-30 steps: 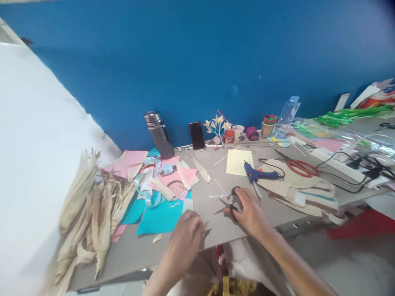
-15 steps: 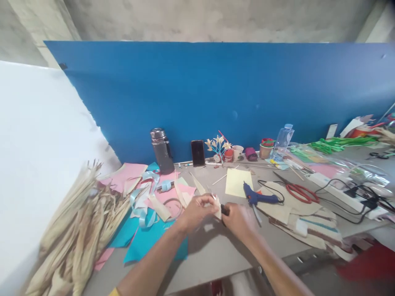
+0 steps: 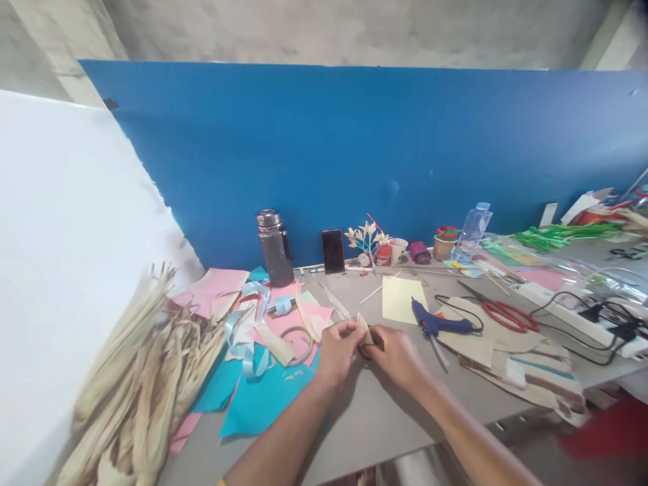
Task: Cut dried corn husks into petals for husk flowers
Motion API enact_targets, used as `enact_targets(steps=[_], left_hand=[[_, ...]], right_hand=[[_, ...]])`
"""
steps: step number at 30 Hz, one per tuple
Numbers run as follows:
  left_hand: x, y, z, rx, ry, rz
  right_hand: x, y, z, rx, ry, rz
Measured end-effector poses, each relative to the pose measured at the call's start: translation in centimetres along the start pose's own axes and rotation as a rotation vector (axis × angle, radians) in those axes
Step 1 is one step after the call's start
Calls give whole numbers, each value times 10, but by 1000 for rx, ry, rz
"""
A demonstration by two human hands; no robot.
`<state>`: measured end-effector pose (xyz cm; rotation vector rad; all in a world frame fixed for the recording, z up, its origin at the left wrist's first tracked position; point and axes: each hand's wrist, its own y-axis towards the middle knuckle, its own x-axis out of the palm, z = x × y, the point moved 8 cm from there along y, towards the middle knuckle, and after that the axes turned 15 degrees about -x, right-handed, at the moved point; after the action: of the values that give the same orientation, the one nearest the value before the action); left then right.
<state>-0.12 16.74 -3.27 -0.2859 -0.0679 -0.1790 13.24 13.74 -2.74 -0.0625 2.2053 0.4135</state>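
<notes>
Between the fingertips of my left hand (image 3: 340, 347) is a small pale piece of corn husk (image 3: 363, 328), standing up to a point. My right hand (image 3: 399, 354) is closed around a black looped tool (image 3: 364, 352), perhaps small scissors; most of it is hidden by the fingers. Both hands meet above the grey table, husk and tool close together. Just beyond the left hand lies a narrow pale husk strip (image 3: 334, 302). A blue glue gun (image 3: 445, 324) rests to the right of my right hand, near a yellow paper square (image 3: 399, 298).
Dried corn husks (image 3: 136, 385) are heaped at the left, beside blue paper (image 3: 273, 398) and light-blue ribbon (image 3: 250, 364). A flask (image 3: 276, 251), a phone (image 3: 333, 251) and husk flowers (image 3: 367, 237) stand at the back. Red-handled scissors (image 3: 511, 315) and a power strip (image 3: 567, 314) lie right.
The view has shifted, so the table's things sit slightly further right. My hands remain together; the right fingers have closed in nearer to the husk, and the dark loop shows lower between the hands.
</notes>
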Motion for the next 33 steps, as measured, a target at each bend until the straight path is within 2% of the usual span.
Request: enact_targets(steps=[3, 5, 8, 12, 15, 17, 21, 24, 28, 30, 33], left_hand=[[-23, -5, 22, 34, -90, 129], [-33, -8, 37, 42, -137, 153], [-31, -12, 59, 69, -133, 74], [-26, -15, 75, 174, -86, 44], [-25, -12, 75, 242, 0, 52], [-27, -7, 70, 262, 60, 62], [-36, 5, 59, 265, 97, 90], [-44, 13, 54, 265, 85, 117], [-49, 23, 43, 190, 29, 113], [-50, 26, 40, 175, 22, 121], [-50, 27, 39, 178, 80, 143]], right_hand=[[-12, -3, 11, 72, -138, 9], [-10, -7, 15, 62, -180, -37], [-4, -13, 18, -19, -186, -12], [-7, -20, 10, -111, -98, 176], [-24, -9, -12, -154, 129, 303], [-31, 10, -25, -100, 367, 337], [-21, 60, -45, -55, 725, 310], [0, 81, -39, 9, 820, 325], [24, 88, -23, 30, 890, 317], [30, 87, -18, 20, 894, 290], [28, 86, -18, -27, 856, 241]])
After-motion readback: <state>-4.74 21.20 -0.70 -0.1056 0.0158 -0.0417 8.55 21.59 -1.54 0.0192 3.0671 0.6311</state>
